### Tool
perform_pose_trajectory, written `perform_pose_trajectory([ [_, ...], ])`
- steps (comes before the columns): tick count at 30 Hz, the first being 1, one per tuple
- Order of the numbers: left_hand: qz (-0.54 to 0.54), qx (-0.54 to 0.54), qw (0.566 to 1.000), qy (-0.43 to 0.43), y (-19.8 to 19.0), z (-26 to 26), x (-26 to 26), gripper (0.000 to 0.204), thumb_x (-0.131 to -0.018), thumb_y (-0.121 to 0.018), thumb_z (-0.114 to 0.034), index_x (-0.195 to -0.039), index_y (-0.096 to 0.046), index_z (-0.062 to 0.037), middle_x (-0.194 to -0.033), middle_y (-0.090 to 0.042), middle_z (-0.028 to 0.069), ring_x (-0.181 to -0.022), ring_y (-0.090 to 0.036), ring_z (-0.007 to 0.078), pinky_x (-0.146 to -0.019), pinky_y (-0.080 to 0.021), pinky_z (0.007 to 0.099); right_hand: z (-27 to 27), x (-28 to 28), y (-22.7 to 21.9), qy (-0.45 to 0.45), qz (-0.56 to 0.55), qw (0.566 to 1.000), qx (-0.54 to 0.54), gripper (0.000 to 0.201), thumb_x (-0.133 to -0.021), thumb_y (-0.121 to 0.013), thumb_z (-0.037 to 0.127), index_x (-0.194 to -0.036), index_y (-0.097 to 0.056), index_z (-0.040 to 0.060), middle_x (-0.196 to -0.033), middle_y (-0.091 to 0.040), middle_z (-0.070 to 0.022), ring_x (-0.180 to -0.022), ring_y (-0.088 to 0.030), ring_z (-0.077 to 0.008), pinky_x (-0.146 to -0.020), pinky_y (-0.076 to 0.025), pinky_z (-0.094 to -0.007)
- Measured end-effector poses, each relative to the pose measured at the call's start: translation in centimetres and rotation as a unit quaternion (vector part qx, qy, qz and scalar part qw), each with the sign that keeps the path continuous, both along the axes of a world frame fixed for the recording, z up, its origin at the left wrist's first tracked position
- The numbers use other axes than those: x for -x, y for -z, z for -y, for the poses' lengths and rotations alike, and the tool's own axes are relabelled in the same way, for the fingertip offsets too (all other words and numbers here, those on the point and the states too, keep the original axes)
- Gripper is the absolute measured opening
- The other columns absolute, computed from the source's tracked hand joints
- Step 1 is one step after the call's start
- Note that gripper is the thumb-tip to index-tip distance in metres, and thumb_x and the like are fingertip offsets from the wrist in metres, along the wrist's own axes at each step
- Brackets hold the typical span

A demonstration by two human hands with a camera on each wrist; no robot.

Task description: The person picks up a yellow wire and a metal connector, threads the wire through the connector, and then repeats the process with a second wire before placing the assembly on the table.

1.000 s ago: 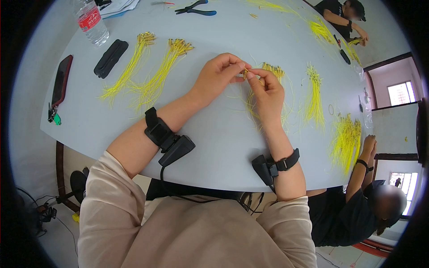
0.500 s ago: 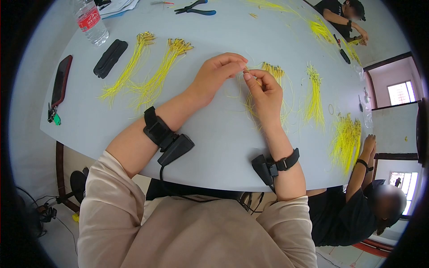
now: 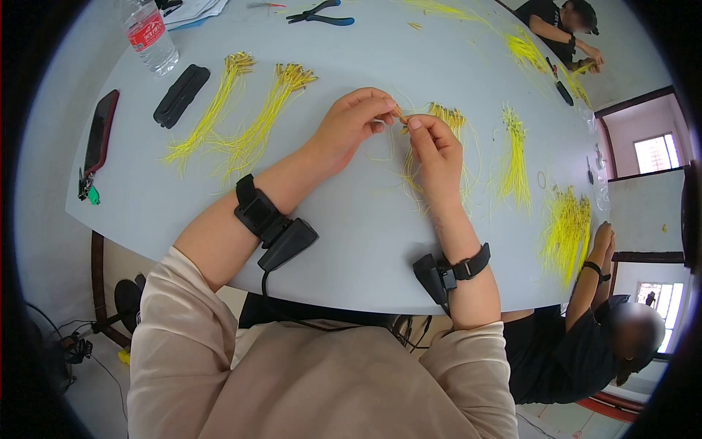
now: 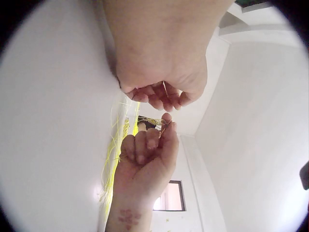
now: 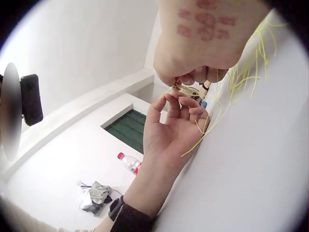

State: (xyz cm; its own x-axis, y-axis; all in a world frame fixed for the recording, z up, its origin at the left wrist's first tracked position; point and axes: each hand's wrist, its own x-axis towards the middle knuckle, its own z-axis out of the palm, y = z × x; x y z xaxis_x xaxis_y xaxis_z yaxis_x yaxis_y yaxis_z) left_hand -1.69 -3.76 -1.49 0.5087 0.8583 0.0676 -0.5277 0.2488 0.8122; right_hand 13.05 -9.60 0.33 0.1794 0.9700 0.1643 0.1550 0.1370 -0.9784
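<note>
In the head view, the left hand (image 3: 351, 128) and right hand (image 3: 439, 154) meet almost fingertip to fingertip above the table. The right thumb and index finger pinch a small golden-brown piece (image 3: 400, 115). At its other end, the left thumb and index finger pinch what looks like fine thread, also visible in the right wrist view at the left hand (image 5: 169, 128). Thin yellow strands (image 5: 195, 142) trail beside that palm. A yellow bundle with golden ends (image 3: 447, 115) lies behind the right hand. Fingers partly hide the small piece.
Two yellow bundles (image 3: 281, 102) lie to the left, with a black case (image 3: 181, 96), a phone (image 3: 100, 132) and a bottle (image 3: 152, 40). Pliers (image 3: 322, 16) lie at the back. More bundles (image 3: 515, 161) lie right. Two other people sit at the table's right side.
The left fingers have drawn slightly back and turned at the fingertips, and the small golden-brown piece shows more between the hands. The right hand has barely moved.
</note>
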Motion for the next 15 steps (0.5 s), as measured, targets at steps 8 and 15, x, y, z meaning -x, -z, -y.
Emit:
perform_pose_trajectory([
  [8, 0.017, 0.027, 0.999, 0.009, -0.40, 0.18, -0.03, 0.011, -0.086, -0.053, -0.018, -0.087, -0.055, -0.0077, -0.088, -0.059, 0.0026, -0.079, -0.049, 0.0092, -0.076, -0.040, 0.0245, -0.04, 0.02, -0.35, -0.036, -0.087, 0.996, -0.010, 0.008, -0.087, -0.054, 0.009, -0.093, -0.057, 0.0042, -0.065, -0.047, 0.0065, -0.056, -0.038, -0.0020, -0.052, -0.030, -0.0169],
  [15, 0.036, 0.031, 0.998, 0.039, -0.25, 0.05, 0.00, 0.009, -0.087, -0.052, -0.017, -0.087, -0.053, -0.0084, -0.090, -0.060, 0.0032, -0.076, -0.048, 0.0083, -0.072, -0.040, 0.0238, -0.03, 0.10, -0.27, -0.035, -0.094, 0.995, -0.011, 0.001, -0.086, -0.053, 0.005, -0.087, -0.053, 0.0050, -0.064, -0.045, 0.0069, -0.057, -0.037, -0.0012, -0.051, -0.030, -0.0171],
])
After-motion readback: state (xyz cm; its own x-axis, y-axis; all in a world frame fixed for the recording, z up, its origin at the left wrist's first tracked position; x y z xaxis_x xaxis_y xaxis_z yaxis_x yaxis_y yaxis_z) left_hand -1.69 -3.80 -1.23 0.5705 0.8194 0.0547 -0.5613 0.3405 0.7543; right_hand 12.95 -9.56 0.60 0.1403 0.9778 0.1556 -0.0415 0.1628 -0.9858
